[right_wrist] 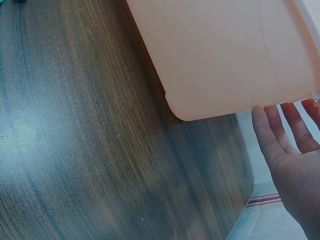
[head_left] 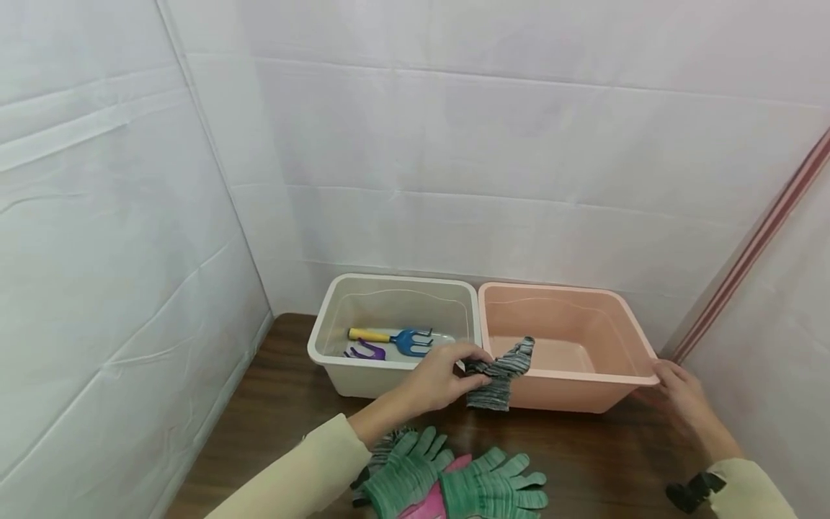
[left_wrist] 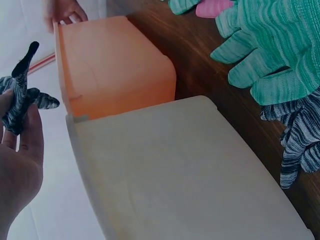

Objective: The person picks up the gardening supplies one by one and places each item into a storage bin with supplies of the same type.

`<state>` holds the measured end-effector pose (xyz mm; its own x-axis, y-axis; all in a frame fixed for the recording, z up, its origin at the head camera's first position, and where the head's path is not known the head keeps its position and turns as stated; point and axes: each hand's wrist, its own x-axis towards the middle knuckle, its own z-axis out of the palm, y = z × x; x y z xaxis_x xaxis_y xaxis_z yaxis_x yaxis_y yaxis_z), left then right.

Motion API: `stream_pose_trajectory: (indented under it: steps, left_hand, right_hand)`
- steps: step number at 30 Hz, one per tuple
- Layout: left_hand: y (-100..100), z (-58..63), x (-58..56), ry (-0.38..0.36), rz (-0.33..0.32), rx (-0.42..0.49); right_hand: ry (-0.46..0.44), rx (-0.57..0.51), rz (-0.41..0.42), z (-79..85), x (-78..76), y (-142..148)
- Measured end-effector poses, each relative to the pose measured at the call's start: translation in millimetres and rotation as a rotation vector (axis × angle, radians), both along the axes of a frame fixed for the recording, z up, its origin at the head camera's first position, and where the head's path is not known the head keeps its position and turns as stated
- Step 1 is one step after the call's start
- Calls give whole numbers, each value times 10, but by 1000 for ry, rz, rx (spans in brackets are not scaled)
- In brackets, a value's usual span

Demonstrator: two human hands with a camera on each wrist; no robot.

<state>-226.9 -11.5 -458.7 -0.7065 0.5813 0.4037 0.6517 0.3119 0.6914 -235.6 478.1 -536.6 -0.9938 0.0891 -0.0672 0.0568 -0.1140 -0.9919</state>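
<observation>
A grey-and-black striped knit glove [head_left: 499, 378] hangs in my left hand [head_left: 447, 375], pinched between thumb and fingers by the front rim where the two bins meet. In the left wrist view, dark fingertips of the glove [left_wrist: 22, 90] stick out past my fingers. My right hand [head_left: 681, 396] is at the right end of the pink bin [head_left: 570, 393]. Its fairly straight fingers [right_wrist: 272, 132] touch the outer end wall in the right wrist view. The pink bin's visible floor is bare.
A white bin [head_left: 363, 375] stands left of the pink one, holding a yellow-handled blue hand fork [head_left: 405, 340] and a purple fork-shaped tool [head_left: 366, 351]. Nearer lie green gloves [head_left: 493, 486], a pink item [head_left: 428, 501] and another striped glove [left_wrist: 300, 140]. White sheeting [head_left: 454, 144] hangs behind.
</observation>
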Motion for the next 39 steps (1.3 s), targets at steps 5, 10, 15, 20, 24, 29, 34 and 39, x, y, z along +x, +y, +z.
stream_pose_trajectory:
  steps: [5,10,15,20,24,29,34,39]
  left_hand:
    - [31,28,-34,-1,-15,-1]
    - [39,42,-38,-40,-8,-4]
    - [26,73,-49,-61,1,-1]
    - [37,134,-94,-70,-4,19]
    - [80,161,-152,-42,6,16]
    - [150,182,-201,-13,36,32]
    - [227,205,-257,-11,53,46]
    - [313,242,-371,-28,70,75]
  right_hand:
    - [-19,11,-13,-6,54,30]
    - [-21,-7,-17,-24,67,25]
    - [-40,1,-23,-36,64,3]
    - [-69,63,-33,-29,57,-35]
    - [-57,75,-26,-36,66,-58]
    - [-39,53,-13,-36,79,-66]
    - [-28,35,-7,-31,81,-67]
    - [-27,54,-19,-30,93,-61]
